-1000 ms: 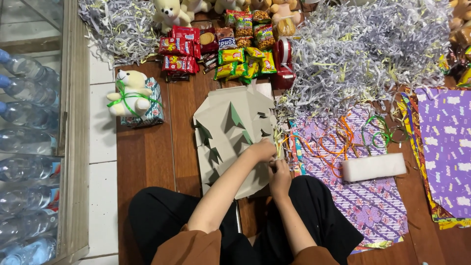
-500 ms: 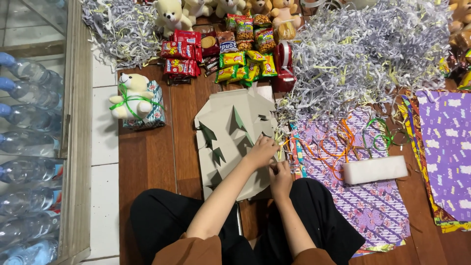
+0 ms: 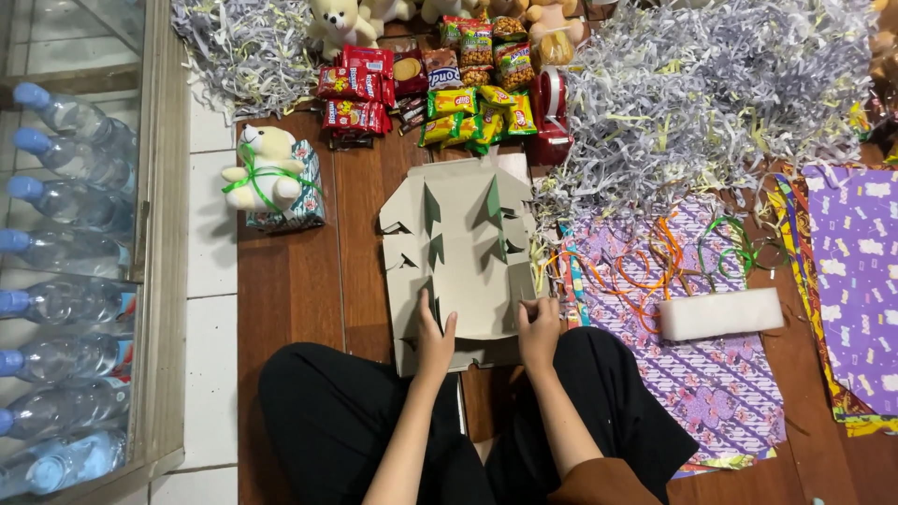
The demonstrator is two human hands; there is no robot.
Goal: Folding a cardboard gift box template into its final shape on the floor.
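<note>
While hands flatten grey cardboard sheet [image 3: 463, 252] (green triangular cutouts).

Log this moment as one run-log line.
left hand: flat on cardboard sheet | right hand: gripping its right edge | nearby: foam block

Red snack packets [image 3: 354, 98] beside green-yellow packets [image 3: 468, 112] above cardboard [image 3: 458, 252]

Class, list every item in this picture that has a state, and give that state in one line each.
Cardboard sheet: flat on the floor, unfolded, cut flaps raised.
Left hand: pressed flat on the sheet's near part.
Right hand: gripping the sheet's right edge.
Wrapped box: wrapped, bear tied on with green ribbon.
Bottles: capped, lying on their sides.
Snack packets: sealed, piled.
Foam block: lying flat on patterned paper.
</note>
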